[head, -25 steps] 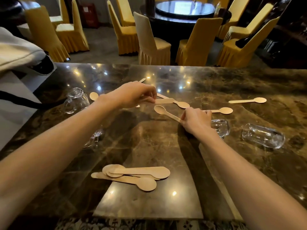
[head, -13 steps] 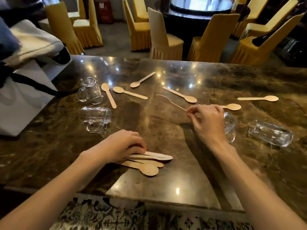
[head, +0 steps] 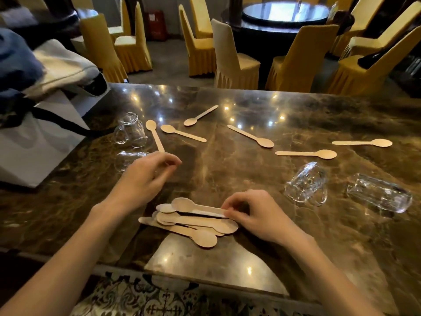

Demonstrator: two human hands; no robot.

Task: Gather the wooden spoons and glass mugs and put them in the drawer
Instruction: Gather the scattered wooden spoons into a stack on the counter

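A pile of several wooden spoons (head: 193,226) lies near the table's front edge. My right hand (head: 255,213) pinches the handle end of the top wooden spoon (head: 198,207), which rests on the pile. My left hand (head: 145,179) hovers left of centre, fingers loosely curled, holding nothing. Several loose spoons lie farther back: two at the left (head: 155,136) (head: 183,132), one behind them (head: 200,115), one in the middle (head: 250,136), two at the right (head: 306,153) (head: 362,143). Glass mugs: one (head: 131,131) far left, one (head: 126,158) partly hidden by my left hand, two lying at the right (head: 306,183) (head: 379,196).
The dark marble table (head: 227,179) has a white bag (head: 34,142) with a black strap and folded cloth on its left end. Yellow-covered chairs (head: 234,62) and a round table stand beyond the far edge. Patterned fabric (head: 148,297) shows below the near edge.
My right hand carried a spoon from the table's middle down onto the pile. My left hand let go of the pile and moved up and left, toward the lying mug.
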